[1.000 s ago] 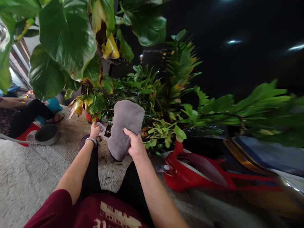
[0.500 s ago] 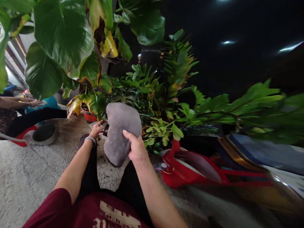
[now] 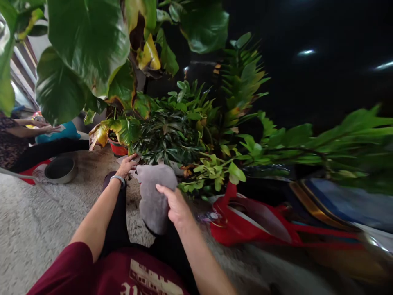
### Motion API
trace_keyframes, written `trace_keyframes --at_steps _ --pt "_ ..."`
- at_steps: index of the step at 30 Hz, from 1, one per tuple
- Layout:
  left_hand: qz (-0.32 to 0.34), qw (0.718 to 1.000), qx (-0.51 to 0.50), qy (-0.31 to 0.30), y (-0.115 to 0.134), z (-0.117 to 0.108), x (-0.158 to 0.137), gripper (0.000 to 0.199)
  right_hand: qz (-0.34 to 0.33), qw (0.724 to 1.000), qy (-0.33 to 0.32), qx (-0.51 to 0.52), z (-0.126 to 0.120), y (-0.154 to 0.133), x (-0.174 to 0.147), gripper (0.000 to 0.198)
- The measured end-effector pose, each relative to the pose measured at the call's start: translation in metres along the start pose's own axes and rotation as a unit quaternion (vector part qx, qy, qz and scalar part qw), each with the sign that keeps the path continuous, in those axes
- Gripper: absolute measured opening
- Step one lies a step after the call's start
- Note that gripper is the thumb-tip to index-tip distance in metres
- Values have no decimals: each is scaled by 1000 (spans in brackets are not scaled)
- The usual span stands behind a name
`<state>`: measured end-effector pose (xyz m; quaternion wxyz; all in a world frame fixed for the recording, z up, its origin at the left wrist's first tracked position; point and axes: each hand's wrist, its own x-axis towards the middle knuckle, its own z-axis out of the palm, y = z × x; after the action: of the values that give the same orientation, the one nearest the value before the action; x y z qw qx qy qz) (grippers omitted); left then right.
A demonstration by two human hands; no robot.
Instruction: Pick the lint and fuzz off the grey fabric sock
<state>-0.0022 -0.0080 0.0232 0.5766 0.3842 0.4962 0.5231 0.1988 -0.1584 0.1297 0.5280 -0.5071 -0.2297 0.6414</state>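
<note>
My right hand (image 3: 178,207) is closed on a grey plush piece (image 3: 156,196) with a wavy, lobed outline and a dark lower edge. Its thumb lies on the upper face, and the other fingers are hidden underneath. I cannot tell exactly what kind of thing it is. To the left of the plush piece, my left hand (image 3: 126,166) reaches forward with its fingers stretched out. Something pale lies under those fingers, partly covered. Low, dark green leaves (image 3: 166,135) grow just beyond both hands.
Large green leaves (image 3: 86,41) hang at upper left above a red pot (image 3: 118,148). On the rough floor (image 3: 39,229) stands a round dark basin (image 3: 60,170), near another person's arms (image 3: 37,130) and a blue bag (image 3: 67,132). A red bag (image 3: 224,229) sits at right.
My right hand has brought the grey plush piece down and nearer to my lap. My left hand stays almost in place. The other person's hands have shifted slightly.
</note>
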Motion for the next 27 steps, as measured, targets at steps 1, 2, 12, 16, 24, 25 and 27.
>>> trace_keyframes --at_steps 1,2,12,16,24,25,27 --pt "-4 1000 6 -1 0 1 -1 74 -31 999 7 18 2 -13 0 36" --pt "-4 1000 11 -2 1 2 -2 74 -65 997 15 39 7 -26 3 38" --pt "-6 999 34 -2 6 7 -9 62 9 999 32 24 10 -4 25 33" --pt "-14 1000 14 6 4 3 -6 63 23 999 12 -34 -24 11 -11 30" --pt "-17 1000 6 -5 6 6 -9 65 -224 957 128 130 -15 -65 17 45" --pt "-17 1000 9 -1 6 7 -10 65 -220 956 136 142 -11 -64 26 44" --pt "-18 1000 14 5 8 8 -11 65 -162 968 134 138 -7 -48 37 37"
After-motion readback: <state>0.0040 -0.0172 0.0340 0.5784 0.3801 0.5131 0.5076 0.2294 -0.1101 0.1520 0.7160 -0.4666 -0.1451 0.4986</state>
